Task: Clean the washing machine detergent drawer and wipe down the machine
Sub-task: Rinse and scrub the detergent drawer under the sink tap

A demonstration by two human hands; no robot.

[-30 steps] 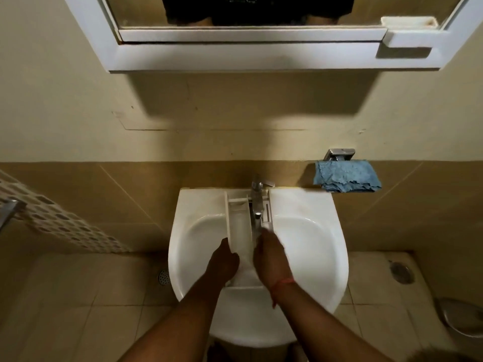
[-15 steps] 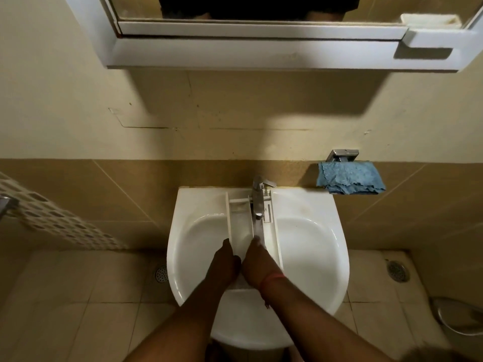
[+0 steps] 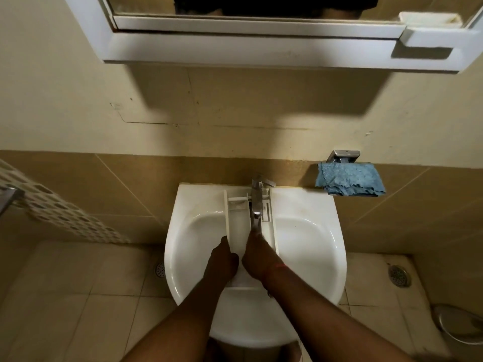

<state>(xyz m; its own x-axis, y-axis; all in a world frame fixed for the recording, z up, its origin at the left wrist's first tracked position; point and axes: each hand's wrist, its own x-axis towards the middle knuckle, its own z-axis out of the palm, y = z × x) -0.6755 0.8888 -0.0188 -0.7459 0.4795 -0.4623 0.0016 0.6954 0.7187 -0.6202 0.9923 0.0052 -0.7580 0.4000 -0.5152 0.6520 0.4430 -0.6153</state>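
Observation:
A white detergent drawer (image 3: 236, 218) lies lengthwise in the white sink (image 3: 313, 244), its far end under the chrome tap (image 3: 257, 199). Water runs from the tap onto my right hand (image 3: 257, 259), which rests inside the drawer with the fingers pointing toward the spout. My left hand (image 3: 222, 262) grips the drawer's left wall near its front end. The drawer's near end is hidden under both hands.
A blue cloth (image 3: 349, 182) hangs from a chrome holder (image 3: 343, 155) on the wall right of the sink. A mirror cabinet (image 3: 261, 48) juts out above. Floor drains (image 3: 399, 276) and a metal bin lid (image 3: 460, 323) lie on the tiled floor.
My right hand has slid from the drawer's right wall into its middle, under the running water. My left hand keeps its hold on the left side.

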